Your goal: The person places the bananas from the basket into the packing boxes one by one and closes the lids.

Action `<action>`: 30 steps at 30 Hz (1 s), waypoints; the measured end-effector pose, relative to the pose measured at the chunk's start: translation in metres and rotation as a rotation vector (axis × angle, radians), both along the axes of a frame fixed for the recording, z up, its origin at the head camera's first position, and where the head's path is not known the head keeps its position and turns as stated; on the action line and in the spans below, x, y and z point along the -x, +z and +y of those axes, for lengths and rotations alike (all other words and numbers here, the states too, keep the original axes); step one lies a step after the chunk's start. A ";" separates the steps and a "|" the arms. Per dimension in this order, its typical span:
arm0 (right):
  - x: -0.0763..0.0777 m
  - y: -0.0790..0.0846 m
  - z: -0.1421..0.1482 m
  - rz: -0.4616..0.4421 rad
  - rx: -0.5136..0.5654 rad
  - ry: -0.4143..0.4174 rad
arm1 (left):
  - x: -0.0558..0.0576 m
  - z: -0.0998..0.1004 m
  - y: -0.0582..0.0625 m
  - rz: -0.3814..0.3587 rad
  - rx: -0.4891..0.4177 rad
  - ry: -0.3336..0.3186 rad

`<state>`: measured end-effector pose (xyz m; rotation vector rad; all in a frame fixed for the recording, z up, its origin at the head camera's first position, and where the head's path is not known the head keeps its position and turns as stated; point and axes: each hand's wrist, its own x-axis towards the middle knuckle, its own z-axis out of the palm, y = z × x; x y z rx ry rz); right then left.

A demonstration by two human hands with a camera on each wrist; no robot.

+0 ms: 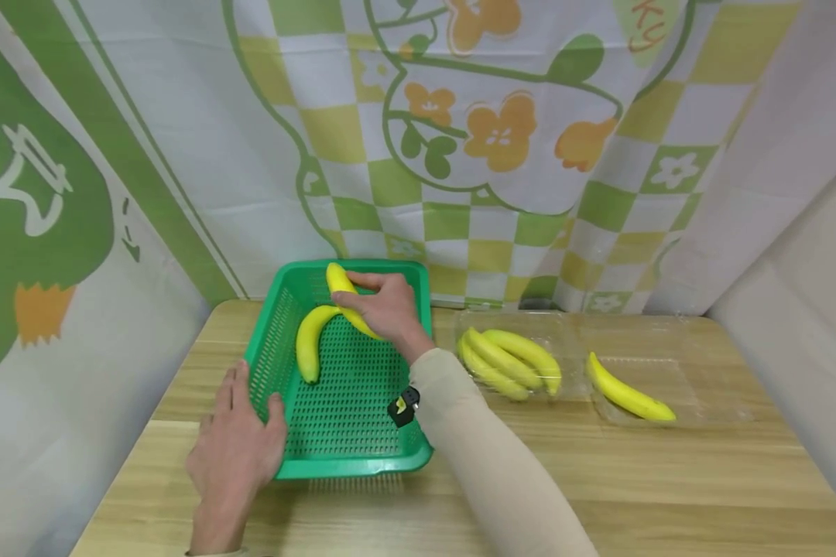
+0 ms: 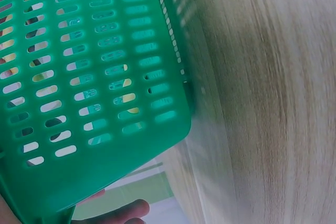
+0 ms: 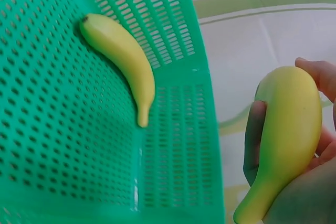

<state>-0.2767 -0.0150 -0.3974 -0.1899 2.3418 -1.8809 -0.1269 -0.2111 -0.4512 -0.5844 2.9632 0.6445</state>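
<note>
My right hand [image 1: 383,305] pinches a yellow banana [image 1: 340,282] between thumb and fingers, above the far part of a green plastic basket [image 1: 351,466]. In the right wrist view this held banana [image 3: 291,119] has its narrow end pointing down. A second banana [image 1: 308,348] lies inside the basket against its left wall. My left hand [image 1: 237,445] holds the basket's left rim near the front corner, thumb over the inner side and fingers along the outside. In the left wrist view the slotted basket wall [image 2: 94,166] fills much of the picture, with fingertips [image 2: 134,209] below it.
Right of the basket stands a clear plastic container [image 1: 578,329] on the wooden table [image 1: 599,495]. Several bananas [image 1: 508,360] lie in its left part, and a single banana [image 1: 627,391] in its right part. A patterned curtain [image 1: 460,178] hangs behind the table.
</note>
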 end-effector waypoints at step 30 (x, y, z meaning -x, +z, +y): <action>-0.037 0.013 0.154 0.092 -0.149 -0.095 | 0.001 0.000 -0.001 -0.017 -0.004 -0.014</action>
